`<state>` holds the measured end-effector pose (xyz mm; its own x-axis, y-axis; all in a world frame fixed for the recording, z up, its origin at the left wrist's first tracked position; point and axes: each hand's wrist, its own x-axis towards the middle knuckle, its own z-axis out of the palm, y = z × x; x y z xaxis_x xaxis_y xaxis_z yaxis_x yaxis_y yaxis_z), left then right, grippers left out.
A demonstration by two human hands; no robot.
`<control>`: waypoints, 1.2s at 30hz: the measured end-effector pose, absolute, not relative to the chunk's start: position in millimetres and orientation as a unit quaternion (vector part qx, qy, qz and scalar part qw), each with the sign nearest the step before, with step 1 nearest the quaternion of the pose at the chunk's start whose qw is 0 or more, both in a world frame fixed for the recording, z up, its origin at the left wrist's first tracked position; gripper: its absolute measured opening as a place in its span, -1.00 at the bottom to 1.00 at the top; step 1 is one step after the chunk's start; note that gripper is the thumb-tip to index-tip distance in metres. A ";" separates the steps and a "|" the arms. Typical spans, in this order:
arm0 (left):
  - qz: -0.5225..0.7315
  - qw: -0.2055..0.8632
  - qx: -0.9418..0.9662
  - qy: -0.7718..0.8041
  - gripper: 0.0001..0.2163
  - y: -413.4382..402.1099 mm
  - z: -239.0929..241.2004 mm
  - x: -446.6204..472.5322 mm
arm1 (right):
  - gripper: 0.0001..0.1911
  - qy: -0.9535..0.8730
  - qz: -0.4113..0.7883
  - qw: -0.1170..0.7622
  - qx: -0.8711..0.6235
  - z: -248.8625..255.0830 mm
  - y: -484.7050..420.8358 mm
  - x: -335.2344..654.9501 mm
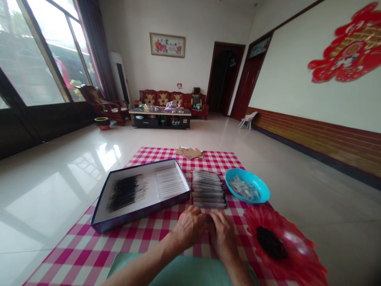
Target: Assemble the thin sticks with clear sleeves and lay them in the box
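My left hand [189, 227] and my right hand [222, 232] rest close together on the red-and-white checked cloth [89, 250], fingers curled toward each other over something small I cannot make out. Just beyond them lies a row of clear tubes with dark tips [208, 188]. A shallow blue-edged box [102, 224] to the left holds a bunch of black refills [125, 192] and a bunch of clear tubes [169, 182]. A blue bowl [263, 190] of small clear pieces stands to the right. A red flower-shaped dish [300, 254] with dark bits sits near my right hand.
Brown cardboard pieces [189, 152] lie at the cloth's far edge. A green mat [184, 272] lies under my forearms. Shiny tiled floor surrounds the cloth. A coffee table [162, 117], red sofa [166, 97] and white chair [248, 119] stand far back.
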<state>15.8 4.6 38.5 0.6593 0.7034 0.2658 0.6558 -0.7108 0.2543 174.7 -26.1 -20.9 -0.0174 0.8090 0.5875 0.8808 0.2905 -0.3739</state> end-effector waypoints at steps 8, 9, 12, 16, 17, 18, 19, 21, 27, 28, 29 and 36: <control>0.115 0.046 0.914 0.387 -0.87 7.4 20.1 24.9 | -0.73 -0.709 -0.022 0.395 -0.584 -19.2 -27.1 173.1; 0.114 0.043 0.915 0.384 -0.86 8.8 18.4 23.4 | -0.73 -0.703 -0.025 0.407 -0.583 -19.7 -26.7 173.4; 0.128 0.034 0.910 0.394 -0.84 10.7 13.6 15.6 | -0.68 -0.653 -0.052 0.466 -0.594 -21.3 -24.7 176.3; 0.176 0.033 0.892 0.415 -0.83 7.3 13.6 1.3 | -0.65 -0.591 -0.036 0.508 -0.626 -20.9 -22.6 180.2; 0.185 0.032 0.890 0.416 -0.83 6.1 14.7 -1.9 | -0.65 -0.588 -0.020 0.510 -0.628 -19.8 -22.6 180.4; 0.192 0.030 0.889 0.415 -0.83 4.9 15.8 -4.8 | -0.64 -0.587 -0.003 0.512 -0.627 -18.1 -23.0 180.4; 0.195 0.027 0.888 0.415 -0.83 4.1 16.8 -7.3 | -0.63 -0.587 0.015 0.515 -0.625 -16.0 -23.7 180.1; 0.199 0.022 0.889 0.413 -0.83 3.0 17.9 -10.8 | -0.62 -0.583 0.052 0.523 -0.620 -10.4 -26.1 179.0; 0.238 0.014 0.873 0.426 -0.87 -4.3 18.2 -4.5 | -0.61 -0.541 0.160 0.529 -0.634 7.2 -38.2 169.8; 0.247 0.018 0.867 0.432 -0.89 -6.8 18.5 -0.4 | -0.61 -0.542 0.167 0.524 -0.635 8.9 -39.9 167.4; 0.256 0.022 0.861 0.438 -0.91 -9.3 18.9 4.3 | -0.62 -0.545 0.170 0.520 -0.636 10.2 -41.2 165.2; 0.287 0.008 0.855 0.431 -0.82 -14.4 16.1 23.5 | -0.59 -0.555 0.171 0.521 -0.625 12.2 -41.7 160.8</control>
<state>23.5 -14.4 16.1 0.4635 0.7428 0.4832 0.7332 -0.6277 0.2615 160.8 -41.7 12.2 0.3250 0.8728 0.3642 0.5161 0.1590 -0.8416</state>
